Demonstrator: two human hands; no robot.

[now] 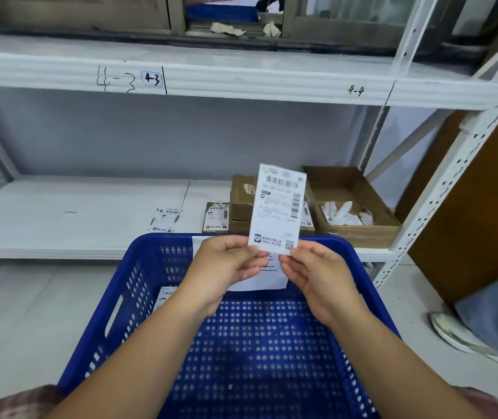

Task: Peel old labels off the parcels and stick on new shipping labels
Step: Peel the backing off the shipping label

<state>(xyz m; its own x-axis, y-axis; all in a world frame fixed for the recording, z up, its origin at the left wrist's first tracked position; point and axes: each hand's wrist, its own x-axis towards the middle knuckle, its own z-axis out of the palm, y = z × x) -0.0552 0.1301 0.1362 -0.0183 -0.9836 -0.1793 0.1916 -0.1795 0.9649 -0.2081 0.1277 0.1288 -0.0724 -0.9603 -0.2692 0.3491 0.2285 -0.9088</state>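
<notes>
A white shipping label (278, 207) with barcodes stands upright in front of me, held by its bottom edge. My left hand (226, 267) pinches its lower left corner and my right hand (317, 273) pinches its lower right corner. Behind it on the white shelf (75, 219) sit small brown parcels: a flat one with a label (216, 218) and a stacked carton (243, 201). Loose labels (166, 220) lie on the shelf to the left. Below my hands is a blue plastic basket (138, 297) with a labelled item (166, 293) partly hidden by my left forearm.
An open cardboard box (371, 228) with white scraps stands at the shelf's right end. A white paper sheet (259, 282) hangs on the basket's far wall. The shelf above bears marks 4-3 and 4-4. A person's leg and shoe (468, 340) are at the right, by a brown panel.
</notes>
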